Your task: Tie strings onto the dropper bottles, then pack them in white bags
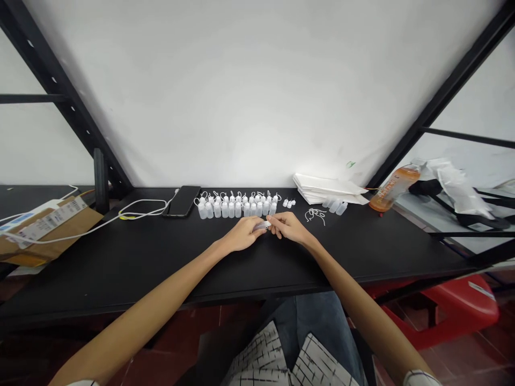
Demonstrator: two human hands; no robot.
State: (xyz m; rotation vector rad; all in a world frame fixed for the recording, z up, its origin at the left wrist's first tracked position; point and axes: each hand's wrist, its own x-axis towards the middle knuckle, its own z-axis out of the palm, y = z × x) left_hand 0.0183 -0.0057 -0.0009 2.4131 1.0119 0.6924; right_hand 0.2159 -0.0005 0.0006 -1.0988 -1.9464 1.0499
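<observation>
I am holding the small bottle (262,225) near the centre of the frame, above the black table (161,268), with both hands meeting on it. My left hand (243,234) is wrapping its fingers around the pale, translucent body, clamped on it from the left, while my right hand (286,226) is pinching the bottle's right-hand end between thumb and fingers; that end is hiding too much for me to tell its shape. Judging by the cloudy, plastic-looking walls, I am reckoning on something very light and softly squeezable, unlikely to break but ready to dent under a hard squeeze, and perhaps a little slippery on its smooth sides. I am favouring a gentle hold around the middle of the body, with only fingertips on the narrow end, since anything that slim is probably bending easily. Just beyond my hands, the upright bottles (226,210) are standing in close rows, so a careless knuckle is risking a topple. Right of centre, white nozzle pieces (288,203) and looped white strips (315,214) are lying apart from the loose bottles (336,206), which are resting beside the white stack (328,187)
</observation>
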